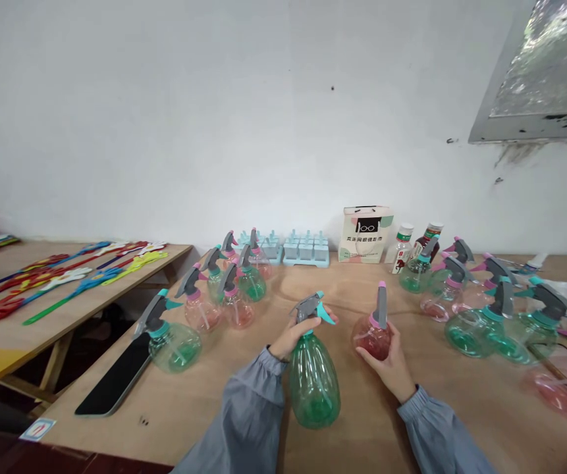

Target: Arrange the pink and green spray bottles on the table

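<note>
Paper bag [363, 238] sits btwn blue molds [305, 250] & wht-capped btls [402, 250].

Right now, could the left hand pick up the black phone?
Likely not: the left hand is holding a green spray bottle by its neck, though the black phone itself lies mostly uncovered.

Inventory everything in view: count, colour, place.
green sprayer: 1, green, held, centre
pink sprayer: 1, pink, held, centre
left sprayers: 7, green/pink, table left
right sprayers: several, green/pink, table right
mould trays: 2 visible, blue, table back
bag: 1, cream, by wall
capped bottles: 2, white caps, beside bag
phone: 1, black, table left
flower sticks: many, multicoloured, left table
tables: 2, brown, below
wall: 1, white, behind
panel: 1, silvery, upper right
left hand: 1, bare, on green sprayer
right hand: 1, bare, on pink sprayer
sleeves: 2, grey, wrists
</note>
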Motion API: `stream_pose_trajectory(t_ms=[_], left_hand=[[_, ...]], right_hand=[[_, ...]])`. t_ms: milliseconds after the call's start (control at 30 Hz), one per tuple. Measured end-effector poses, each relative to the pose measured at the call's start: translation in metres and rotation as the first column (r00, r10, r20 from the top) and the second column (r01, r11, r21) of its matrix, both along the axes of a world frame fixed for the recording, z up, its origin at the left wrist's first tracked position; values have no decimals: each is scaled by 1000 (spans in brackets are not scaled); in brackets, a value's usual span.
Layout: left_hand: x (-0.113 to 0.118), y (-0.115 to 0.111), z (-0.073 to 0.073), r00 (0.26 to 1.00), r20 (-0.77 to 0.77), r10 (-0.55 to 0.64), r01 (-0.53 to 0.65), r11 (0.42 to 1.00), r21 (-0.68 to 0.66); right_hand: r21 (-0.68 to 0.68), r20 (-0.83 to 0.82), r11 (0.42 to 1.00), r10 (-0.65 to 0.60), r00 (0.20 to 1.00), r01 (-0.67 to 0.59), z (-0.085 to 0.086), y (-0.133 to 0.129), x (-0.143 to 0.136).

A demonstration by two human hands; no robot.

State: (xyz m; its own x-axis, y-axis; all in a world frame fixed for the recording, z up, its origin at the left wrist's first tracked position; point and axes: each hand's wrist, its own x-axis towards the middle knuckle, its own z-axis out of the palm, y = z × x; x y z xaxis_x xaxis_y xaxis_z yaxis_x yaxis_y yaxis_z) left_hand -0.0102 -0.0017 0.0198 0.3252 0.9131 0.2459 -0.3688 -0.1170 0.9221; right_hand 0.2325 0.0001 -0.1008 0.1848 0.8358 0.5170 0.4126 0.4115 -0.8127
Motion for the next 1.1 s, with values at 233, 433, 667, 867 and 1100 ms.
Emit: stream_pose_trajectory(t_ms=[233,433,667,867,1100], left_hand=[[-1,6,-6,976,-19,215,-214,976,44],[-2,6,-2,989,-19,149,-148,988,47],[-3,2,3,995,-55,78,-73,994,81],[-2,-1,4,991,-77,105,-97,990,100],[-23,-17,14,884,-263,387,-317,909,272]], right_hand=[[-18,16,999,32,999,-32,1,-5,-3],[-11,21,999,43,999,-43,1,-5,-2],[-1,24,1000,31,999,-31,0,-5,-2],[1,16,999,43,999,-43,0,-5,-3],[12,31,1000,8,999,-9,-1,-4,-1]])
